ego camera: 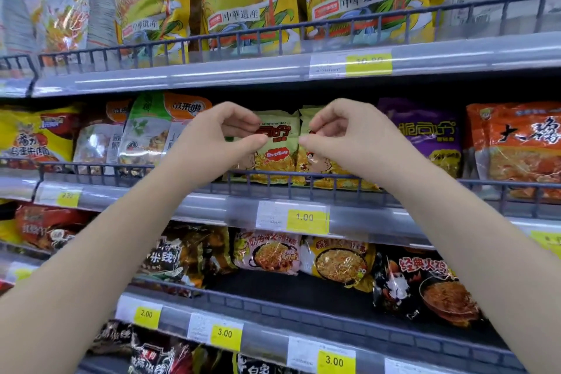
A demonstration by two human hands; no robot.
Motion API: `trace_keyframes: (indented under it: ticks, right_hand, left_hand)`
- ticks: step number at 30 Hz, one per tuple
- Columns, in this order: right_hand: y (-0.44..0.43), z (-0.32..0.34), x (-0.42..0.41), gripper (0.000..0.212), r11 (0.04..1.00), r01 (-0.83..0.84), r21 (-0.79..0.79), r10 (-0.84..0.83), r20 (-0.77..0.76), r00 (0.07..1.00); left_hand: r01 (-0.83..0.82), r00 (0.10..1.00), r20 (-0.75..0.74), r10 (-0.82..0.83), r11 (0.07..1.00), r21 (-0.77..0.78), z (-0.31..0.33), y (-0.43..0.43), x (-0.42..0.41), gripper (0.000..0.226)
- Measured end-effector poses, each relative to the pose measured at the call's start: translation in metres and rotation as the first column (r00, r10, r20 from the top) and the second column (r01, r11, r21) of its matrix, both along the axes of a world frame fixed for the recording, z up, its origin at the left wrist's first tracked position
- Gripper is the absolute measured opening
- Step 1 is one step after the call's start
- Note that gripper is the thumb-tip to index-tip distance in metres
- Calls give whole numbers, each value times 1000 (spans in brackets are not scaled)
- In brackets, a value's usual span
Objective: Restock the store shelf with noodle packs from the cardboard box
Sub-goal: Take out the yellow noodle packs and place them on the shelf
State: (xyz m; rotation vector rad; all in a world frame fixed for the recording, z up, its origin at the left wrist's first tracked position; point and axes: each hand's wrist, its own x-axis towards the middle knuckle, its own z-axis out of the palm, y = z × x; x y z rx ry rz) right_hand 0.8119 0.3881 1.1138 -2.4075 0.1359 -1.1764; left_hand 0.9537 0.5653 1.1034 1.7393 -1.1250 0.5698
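Reaching up with both bare arms, we are working at the middle shelf [212,206]. 2 pale green noodle packs are standing there upright, side by side and touching, behind the wire rail [136,167].

The left hand [218,140] is sitting in front of the left green pack [279,155], covering its left edge. Its fingers are curling in, and the thumb tip is pointing right across the pack front. Pack print is showing in the gap between fingers and thumb. We cannot tell whether it is actually pinching the wrapper.

The right hand [346,136] is mirroring it in front of the right green pack [312,165], hiding most of that pack. Fingers are curling, and the thumb is pointing left toward the seam between the 2 packs. Grip is again unclear to us.

The 2 thumb tips are nearly meeting but staying apart.

A purple pack [425,133] is standing just right of the right hand, with an orange pack [516,143] beyond it. A green-and-orange pack [151,133] is standing left of the left hand. A yellow 1.00 price tag [306,217] is sitting on the shelf edge below the green packs.
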Motion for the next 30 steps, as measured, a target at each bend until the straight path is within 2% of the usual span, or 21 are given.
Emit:
trace_keyframes:
  ticks: [7,13,20,30]
  right_hand:
    - [51,-16,14,19,999,-51,17,51,-14,999]
    - [130,-48,36,20,991,-62,122,63,-10,998]
    - [247,-90,69,19,947,10,320,-9,-5,1000]
    - [332,-118,57,21,901,55,430,-34,-57,998]
  left_hand:
    - [100,994,-32,-102,993,-62,-15,44,10,26]
    - [210,974,-76,-215,975,-67,-44,119,48,25]
    - [372,911,-191,-365,928,4,-76,217,101,24]
    - [514,827,-293,-479,856,52,-102,282,97,27]
